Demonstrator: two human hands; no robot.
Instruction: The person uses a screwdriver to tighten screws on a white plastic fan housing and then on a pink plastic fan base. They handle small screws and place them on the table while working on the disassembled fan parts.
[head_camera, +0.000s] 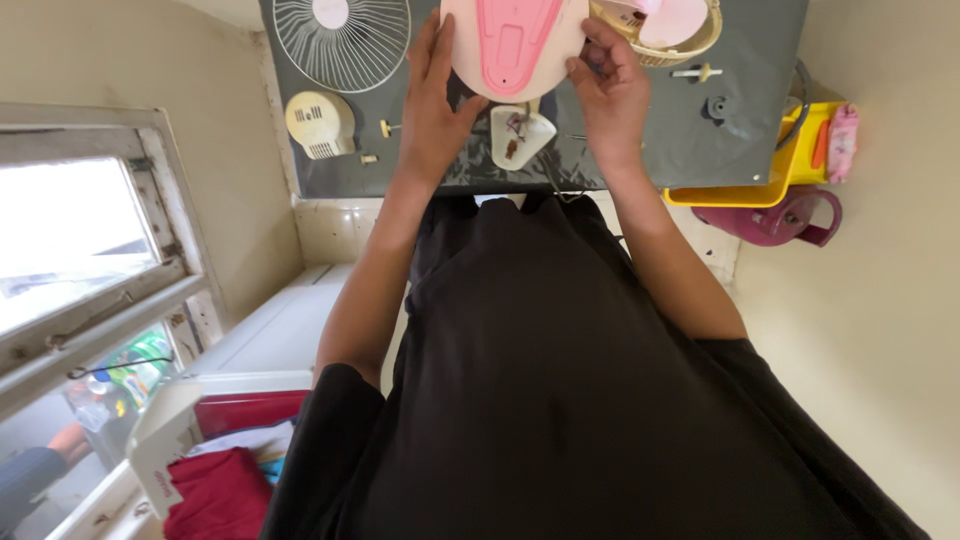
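I hold a round cream fan base with a pink centre panel (512, 40) above a dark grey table (720, 150). My left hand (432, 95) presses flat against its left edge. My right hand (606, 85) grips its right edge with curled fingers. Just below the base, on the table, lies a cream triangular housing with wires showing inside (520, 135).
A white wire fan guard (340, 40) and a cream motor cover (320, 122) lie at the table's left. A cream basket with pink parts (665, 28) sits at right. A yellow tub (790, 165) and magenta jug (785, 215) stand beyond. A window (70, 240) is left.
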